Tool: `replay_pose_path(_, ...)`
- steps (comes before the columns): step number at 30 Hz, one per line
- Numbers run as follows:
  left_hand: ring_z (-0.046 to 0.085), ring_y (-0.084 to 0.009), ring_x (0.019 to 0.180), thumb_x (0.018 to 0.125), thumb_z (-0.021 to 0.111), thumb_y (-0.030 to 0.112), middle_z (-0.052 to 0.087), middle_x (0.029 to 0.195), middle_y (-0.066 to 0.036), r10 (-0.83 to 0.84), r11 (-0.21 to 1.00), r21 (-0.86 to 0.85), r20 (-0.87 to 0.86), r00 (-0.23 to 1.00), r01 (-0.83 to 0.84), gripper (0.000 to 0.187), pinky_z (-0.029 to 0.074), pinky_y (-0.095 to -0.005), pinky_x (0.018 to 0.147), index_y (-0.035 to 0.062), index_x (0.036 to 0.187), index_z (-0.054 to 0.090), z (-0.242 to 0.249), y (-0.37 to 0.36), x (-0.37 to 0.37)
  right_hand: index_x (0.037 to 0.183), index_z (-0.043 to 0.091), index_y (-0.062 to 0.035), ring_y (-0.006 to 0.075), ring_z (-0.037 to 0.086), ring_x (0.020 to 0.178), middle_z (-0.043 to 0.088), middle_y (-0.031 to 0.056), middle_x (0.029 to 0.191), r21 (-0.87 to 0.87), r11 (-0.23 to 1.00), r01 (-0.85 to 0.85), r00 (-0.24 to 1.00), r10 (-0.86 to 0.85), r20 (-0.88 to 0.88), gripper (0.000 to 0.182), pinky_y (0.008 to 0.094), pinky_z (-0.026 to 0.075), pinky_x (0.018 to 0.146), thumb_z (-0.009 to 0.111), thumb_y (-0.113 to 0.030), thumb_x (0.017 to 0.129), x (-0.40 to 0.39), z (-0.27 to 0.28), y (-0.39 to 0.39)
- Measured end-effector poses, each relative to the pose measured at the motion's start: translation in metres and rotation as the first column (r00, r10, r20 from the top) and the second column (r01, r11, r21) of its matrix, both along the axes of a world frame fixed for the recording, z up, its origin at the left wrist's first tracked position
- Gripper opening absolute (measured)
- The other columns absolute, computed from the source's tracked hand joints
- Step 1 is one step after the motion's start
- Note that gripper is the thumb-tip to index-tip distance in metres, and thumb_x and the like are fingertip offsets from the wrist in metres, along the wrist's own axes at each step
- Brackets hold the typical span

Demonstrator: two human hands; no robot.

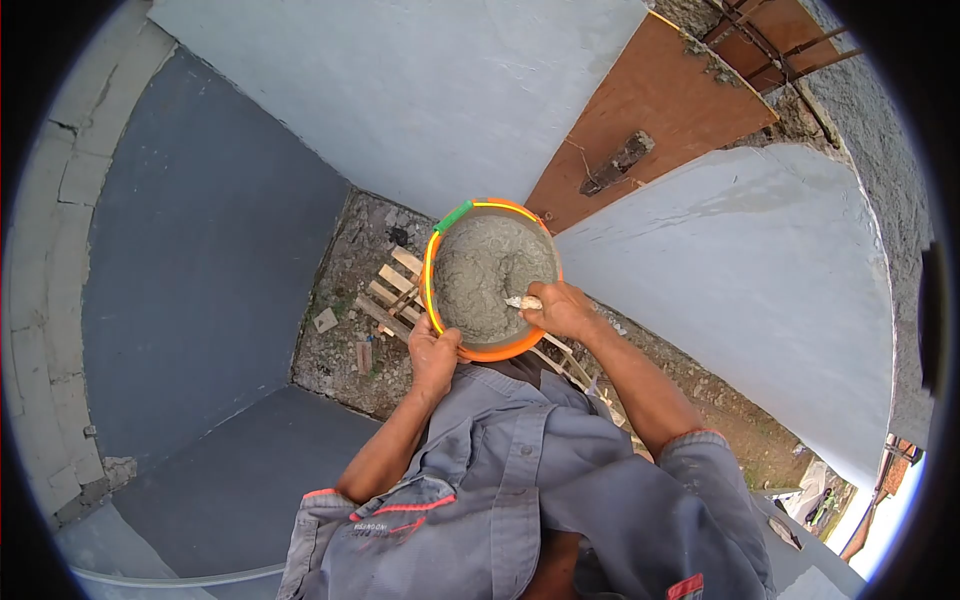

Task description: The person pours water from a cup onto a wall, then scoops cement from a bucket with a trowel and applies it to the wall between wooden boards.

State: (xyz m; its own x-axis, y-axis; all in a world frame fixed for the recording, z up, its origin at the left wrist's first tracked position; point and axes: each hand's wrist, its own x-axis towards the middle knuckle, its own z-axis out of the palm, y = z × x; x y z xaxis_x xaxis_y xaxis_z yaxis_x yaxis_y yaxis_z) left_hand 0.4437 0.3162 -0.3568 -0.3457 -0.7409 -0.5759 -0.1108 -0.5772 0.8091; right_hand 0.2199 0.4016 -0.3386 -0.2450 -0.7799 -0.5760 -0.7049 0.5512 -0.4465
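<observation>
An orange bucket (505, 352) full of wet grey mortar (487, 262) is in front of my chest. Its yellow handle lies against the left rim, with a green grip (453, 217) at the upper left. My left hand (435, 357) is closed on the near-left rim, thumb over the edge. At the right side of the bucket, my right hand (567, 311) is wrapped round the pale, mortar-smeared handle of a trowel (516, 302). The trowel's blade is hidden in the mortar.
Smooth grey walls (220, 250) enclose the narrow space, with a pale wall (740, 270) at the right. A brown board (640, 130) stands between walls, under rusty rebar (780, 55). Far below, wooden slats (390, 290) stand over rubble-strewn ground (335, 345).
</observation>
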Motion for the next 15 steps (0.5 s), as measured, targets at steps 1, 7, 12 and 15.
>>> replay_pose_path(1, 0.058, -0.0125, 0.056, 0.079, 0.055, -0.006, 0.056, 0.076, -0.004, -0.001, 1.0, -0.004, -0.011, 1.0, 0.001, 0.018, 0.055, -0.0279, 0.043, 0.0029, 0.094, 0.053, -0.005, 0.0, 0.001, 0.102, 0.067, -0.0046, 0.0367, 0.068, 0.092, 0.071, 0.02, 0.091, -0.002, 1.0, 0.002, 1.0, -0.002, -0.001, 0.037, 0.0477, 0.052, 0.081, 0.07, -0.036, 0.083, 0.002, 0.0, -0.003)
replay_pose_path(7, 0.056, -0.0138, 0.048, 0.078, 0.054, -0.006, 0.054, 0.072, -0.004, -0.01, 1.0, 0.0, -0.009, 1.0, 0.01, 0.015, 0.053, -0.0286, 0.04, 0.0036, 0.089, 0.051, 0.013, -0.002, -0.003, 0.103, 0.067, -0.0037, 0.0359, 0.071, 0.087, 0.071, 0.0217, 0.091, 0.035, 0.989, -0.141, 0.95, 0.146, -0.275, 0.028, 0.0462, 0.055, 0.075, 0.061, -0.014, 0.078, 0.021, -0.018, -0.023)
replay_pose_path(12, 0.058, -0.0162, 0.05, 0.077, 0.054, -0.005, 0.053, 0.071, -0.004, -0.014, 1.0, -0.021, -0.05, 0.999, 0.013, 0.018, 0.054, -0.0307, 0.039, 0.0038, 0.092, 0.051, -0.001, -0.003, -0.004, 0.104, 0.066, -0.0045, 0.0377, 0.07, 0.086, 0.07, 0.0221, 0.088, -0.028, 0.998, -0.05, 0.984, 0.045, -0.172, 0.031, 0.0489, 0.055, 0.075, 0.061, -0.019, 0.078, 0.006, 0.01, 0.008)
replay_pose_path(15, 0.056, -0.0136, 0.049, 0.079, 0.053, -0.006, 0.051, 0.069, -0.003, -0.002, 1.0, -0.005, -0.02, 1.0, 0.002, 0.014, 0.053, -0.0293, 0.039, 0.0042, 0.088, 0.049, 0.004, -0.004, -0.004, 0.105, 0.065, -0.0056, 0.039, 0.068, 0.084, 0.07, 0.0214, 0.087, -0.064, 0.998, -0.03, 0.991, 0.022, -0.13, 0.034, 0.05, 0.054, 0.076, 0.063, -0.024, 0.077, 0.0, -0.001, 0.039)
